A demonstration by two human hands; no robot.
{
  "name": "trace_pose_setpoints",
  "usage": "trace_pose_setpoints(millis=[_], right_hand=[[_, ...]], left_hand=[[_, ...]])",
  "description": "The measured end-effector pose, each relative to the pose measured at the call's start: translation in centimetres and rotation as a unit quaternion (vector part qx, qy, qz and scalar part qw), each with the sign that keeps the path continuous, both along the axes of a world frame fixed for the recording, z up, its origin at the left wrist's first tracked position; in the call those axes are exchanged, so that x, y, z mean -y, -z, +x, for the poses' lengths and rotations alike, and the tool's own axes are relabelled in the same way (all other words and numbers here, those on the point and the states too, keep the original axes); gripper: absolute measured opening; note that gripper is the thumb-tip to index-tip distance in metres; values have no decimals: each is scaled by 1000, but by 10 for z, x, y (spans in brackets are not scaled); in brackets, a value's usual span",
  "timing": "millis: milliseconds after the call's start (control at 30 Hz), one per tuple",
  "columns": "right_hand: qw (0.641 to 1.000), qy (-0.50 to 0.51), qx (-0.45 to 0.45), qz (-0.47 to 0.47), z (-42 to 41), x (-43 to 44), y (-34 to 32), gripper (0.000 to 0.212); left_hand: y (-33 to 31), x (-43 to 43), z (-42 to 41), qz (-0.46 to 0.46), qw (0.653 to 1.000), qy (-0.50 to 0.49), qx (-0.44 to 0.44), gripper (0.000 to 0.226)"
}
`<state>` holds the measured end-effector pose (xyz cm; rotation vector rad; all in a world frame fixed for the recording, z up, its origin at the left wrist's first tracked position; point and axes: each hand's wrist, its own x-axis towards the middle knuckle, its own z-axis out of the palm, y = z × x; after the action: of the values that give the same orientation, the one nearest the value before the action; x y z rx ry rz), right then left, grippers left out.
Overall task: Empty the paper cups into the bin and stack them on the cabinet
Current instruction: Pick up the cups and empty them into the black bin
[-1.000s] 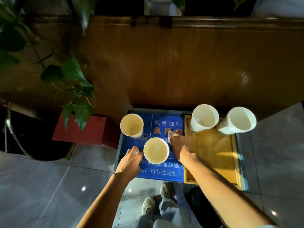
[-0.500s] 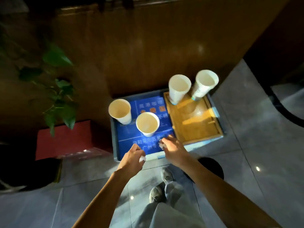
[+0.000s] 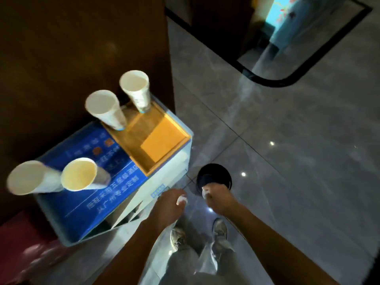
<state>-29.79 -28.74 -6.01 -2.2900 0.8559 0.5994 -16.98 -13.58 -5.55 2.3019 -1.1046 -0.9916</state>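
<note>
The cabinet (image 3: 164, 183) is sitting at nine o'clock, its blue tabletop bearing white Chinese characters too blurred to read. The wooden tray (image 3: 164, 140) is lying on its three o'clock half. The black bin (image 3: 213, 174) is standing on the floor at the cabinet's four o'clock, partly hidden by the right grip (image 3: 219, 199). Four paper cups (image 3: 79, 173) (image 3: 34, 177) (image 3: 104, 109) (image 3: 136, 89) are standing unstacked on the cabinet. Each grip is pinching a white scrap (image 3: 205, 192), the left grip (image 3: 167, 204) with its own (image 3: 182, 200).

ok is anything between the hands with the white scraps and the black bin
Nothing visible. The right hand holds its scrap at the rim of the bin, the left hand just beside it, only floor between.
</note>
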Motion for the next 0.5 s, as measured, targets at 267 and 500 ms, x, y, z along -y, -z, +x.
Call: trace_pose_setpoints(millis=[267,500], right_hand=[[998,31,-45,27,-75,83,66,25],[993,95,-25,61,-101,141,186,23]], left_hand=[[64,107,-47,73,992,100,-37,28],[177,185,-68,112,991,72,-13,31]])
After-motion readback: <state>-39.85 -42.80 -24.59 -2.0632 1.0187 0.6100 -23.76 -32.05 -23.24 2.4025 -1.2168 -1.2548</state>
